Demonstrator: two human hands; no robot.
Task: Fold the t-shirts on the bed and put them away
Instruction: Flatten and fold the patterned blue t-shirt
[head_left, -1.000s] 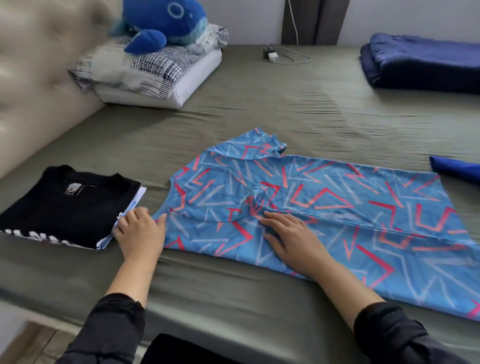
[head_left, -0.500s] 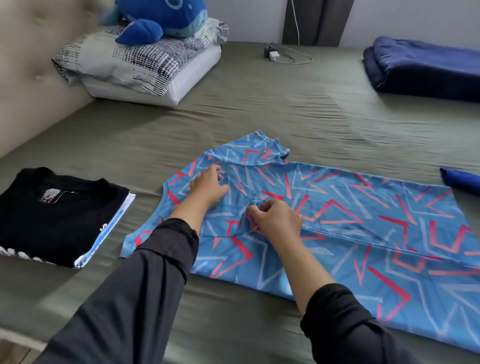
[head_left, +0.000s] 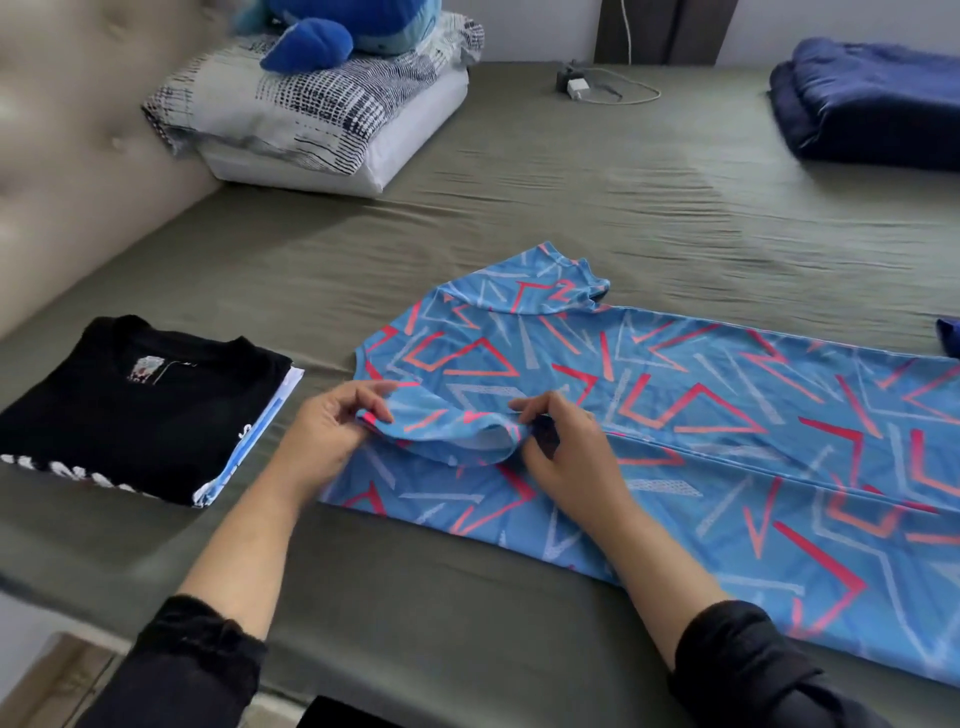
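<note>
Fingers of our left hand (head_left: 322, 441) and right hand (head_left: 563, 452) pinch the blue shirt's sleeve (head_left: 441, 423) by the bed's (head_left: 519, 176) near edge; one black shirt (head_left: 130, 415) lies folded, this one half done.

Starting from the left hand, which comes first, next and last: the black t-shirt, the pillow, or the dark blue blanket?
Seen from the head camera, from the left hand:
1. The black t-shirt, folded just beside that hand, towards the headboard side.
2. The pillow, farther up the bed, under the blue plush toy.
3. The dark blue blanket, far across in the opposite corner.
</note>
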